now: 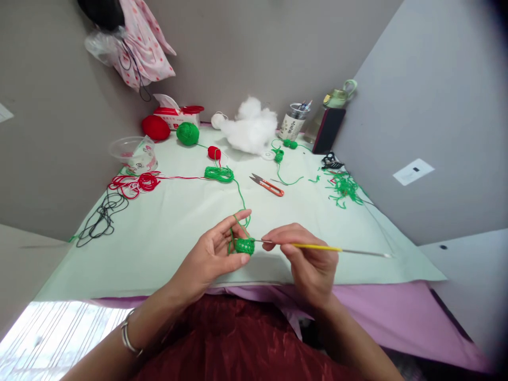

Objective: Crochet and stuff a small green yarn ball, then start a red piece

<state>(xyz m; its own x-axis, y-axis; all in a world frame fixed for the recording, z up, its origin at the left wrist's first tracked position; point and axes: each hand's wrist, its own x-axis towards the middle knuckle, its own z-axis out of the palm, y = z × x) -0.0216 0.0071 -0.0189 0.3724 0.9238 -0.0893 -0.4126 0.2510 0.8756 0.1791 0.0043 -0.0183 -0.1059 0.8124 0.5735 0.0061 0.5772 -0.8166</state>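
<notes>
My left hand [216,251] pinches a small green crochet piece [245,246] between thumb and fingers, with green yarn looped over its raised index finger. My right hand [307,254] grips a crochet hook [317,246] by its yellow handle; the hook's thin left end meets the edge of the crochet piece, and its silver other end points right. From the left hand, a strand runs up to a loose bundle of green yarn [219,174] on the table. Whether the hook tip sits inside a stitch is too small to tell.
Orange thread snips [268,185] lie beyond my hands. Red yarn [148,181] and black cord [103,214] lie left; green yarn scraps [344,188] lie right. White stuffing [252,127], a pen cup [292,123], a phone [328,131] and a plastic tub [137,156] stand farther back.
</notes>
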